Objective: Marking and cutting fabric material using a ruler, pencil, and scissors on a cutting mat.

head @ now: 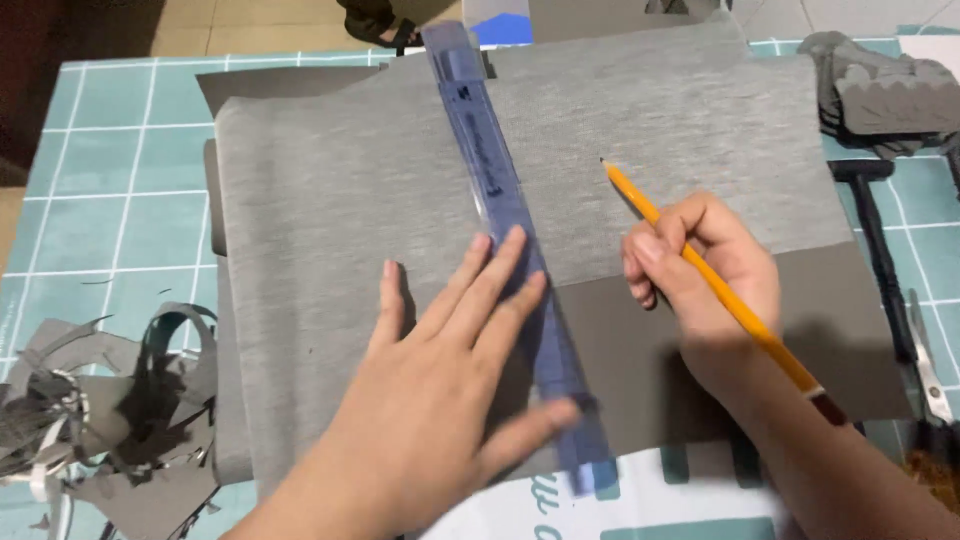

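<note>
While the left hand (440, 390) lies flat with fingers spread, pressing down on a blue see-through ruler (510, 240), the right hand (705, 275) is pinched around a yellow pencil (700, 270), tip just above the cloth to the ruler's right. That ruler runs lengthwise across grey cloth (340, 190), which sits on darker grey sheets (840, 330) on a teal checked mat (110, 190). Scraps (110, 420) are piled at the left, cut grey shapes (880, 90) stacked top right, and scissors (925, 370) lie at the right edge.

The 2 hands, left hand (440, 400) and right hand (700, 280), are bare (forearms too), without rings or sleeves.
</note>
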